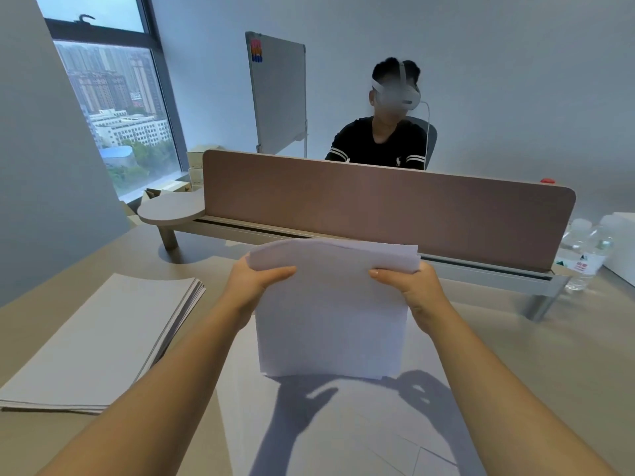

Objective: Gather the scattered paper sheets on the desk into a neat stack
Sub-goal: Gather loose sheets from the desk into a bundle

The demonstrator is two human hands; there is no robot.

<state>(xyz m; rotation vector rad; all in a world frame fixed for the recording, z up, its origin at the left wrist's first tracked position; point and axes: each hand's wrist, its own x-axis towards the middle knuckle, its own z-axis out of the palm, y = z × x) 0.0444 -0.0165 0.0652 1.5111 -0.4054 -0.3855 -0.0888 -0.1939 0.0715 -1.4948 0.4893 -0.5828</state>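
Note:
I hold a bundle of white paper sheets (330,314) upright above the desk, its lower edge near the sheets below. My left hand (252,280) grips its left side, thumb across the front. My right hand (414,290) grips the right side the same way. The top edges of the bundle are slightly uneven. More loose white sheets (343,431) lie flat on the desk under the bundle, overlapping, partly covered by the shadow of my hands. A thick stack of paper (92,341) lies on the desk to the left of my left arm.
A brown divider panel (378,204) runs across the back of the beige desk (549,355). A round shelf (168,209) stands at back left. Water bottles (584,252) stand at far right. A person with a headset sits behind the divider.

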